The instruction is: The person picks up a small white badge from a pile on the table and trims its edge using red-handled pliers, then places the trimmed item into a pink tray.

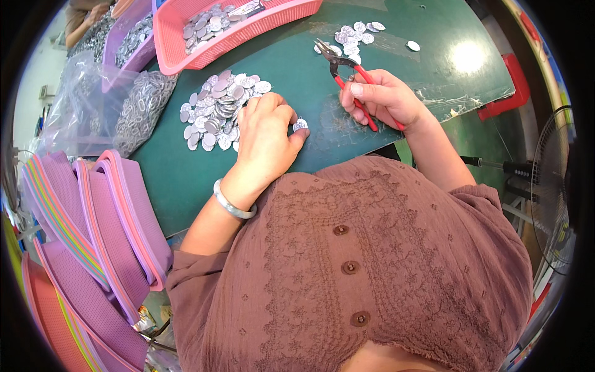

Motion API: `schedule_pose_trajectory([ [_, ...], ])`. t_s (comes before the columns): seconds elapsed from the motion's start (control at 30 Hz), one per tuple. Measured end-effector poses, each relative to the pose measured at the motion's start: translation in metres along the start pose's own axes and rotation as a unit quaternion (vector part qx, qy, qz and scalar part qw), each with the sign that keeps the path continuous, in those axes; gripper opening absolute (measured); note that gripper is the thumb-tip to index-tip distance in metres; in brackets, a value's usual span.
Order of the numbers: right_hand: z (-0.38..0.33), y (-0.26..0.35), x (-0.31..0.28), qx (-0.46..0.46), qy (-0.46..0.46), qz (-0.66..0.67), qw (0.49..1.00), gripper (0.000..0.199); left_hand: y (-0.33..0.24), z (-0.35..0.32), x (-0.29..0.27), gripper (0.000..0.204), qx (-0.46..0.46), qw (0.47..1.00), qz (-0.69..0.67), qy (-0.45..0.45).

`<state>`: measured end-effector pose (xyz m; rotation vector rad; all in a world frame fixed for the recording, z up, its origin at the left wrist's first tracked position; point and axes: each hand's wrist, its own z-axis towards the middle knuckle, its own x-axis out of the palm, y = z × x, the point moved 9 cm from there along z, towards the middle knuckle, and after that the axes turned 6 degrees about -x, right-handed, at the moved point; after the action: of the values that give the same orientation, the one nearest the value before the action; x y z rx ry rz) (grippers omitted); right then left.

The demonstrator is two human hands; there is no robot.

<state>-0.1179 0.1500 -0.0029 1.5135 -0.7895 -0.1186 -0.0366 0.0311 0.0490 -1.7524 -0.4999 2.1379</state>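
Red-handled pliers rest in my right hand, their dark jaws pointing up and left, close to a small group of oval metal tags. Thumb and fingers of my left hand pinch one silvery oval tag near the table's front edge. Under and beyond that hand spreads a large heap of the same flat tags, partly hidden by my fingers. A single tag lies apart at the far right. The jaws' exact gap is hard to make out.
On the green table stands a pink basket of tags, with a purple basket beside it. A clear bag of metal links sits at left. Stacked purple baskets are lower left; a fan is at right.
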Motion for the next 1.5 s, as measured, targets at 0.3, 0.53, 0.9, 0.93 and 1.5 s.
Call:
schedule_pose_trajectory([
  [0.3,0.000,0.000,0.000,-0.004,0.004,0.013,1.000,0.025,-0.002,-0.001,-0.009,0.024,-0.006,1.000,0.011,-0.027],
  [0.53,0.000,0.000,0.000,-0.009,0.007,0.013,1.000,0.024,-0.004,-0.004,-0.005,0.027,-0.004,0.999,0.044,-0.031],
  [0.9,0.000,0.000,-0.001,-0.008,0.007,0.019,1.000,0.024,0.022,0.003,-0.010,0.015,-0.117,0.956,-0.263,-0.050],
  [0.93,0.000,0.000,-0.002,-0.006,0.006,0.017,1.000,0.025,0.033,0.002,0.001,0.014,-0.197,0.881,-0.431,-0.006],
  [1.5,0.000,-0.002,-0.003,-0.006,0.001,0.034,0.999,0.024,0.022,0.004,0.028,0.033,-0.179,0.460,-0.860,0.130],
])
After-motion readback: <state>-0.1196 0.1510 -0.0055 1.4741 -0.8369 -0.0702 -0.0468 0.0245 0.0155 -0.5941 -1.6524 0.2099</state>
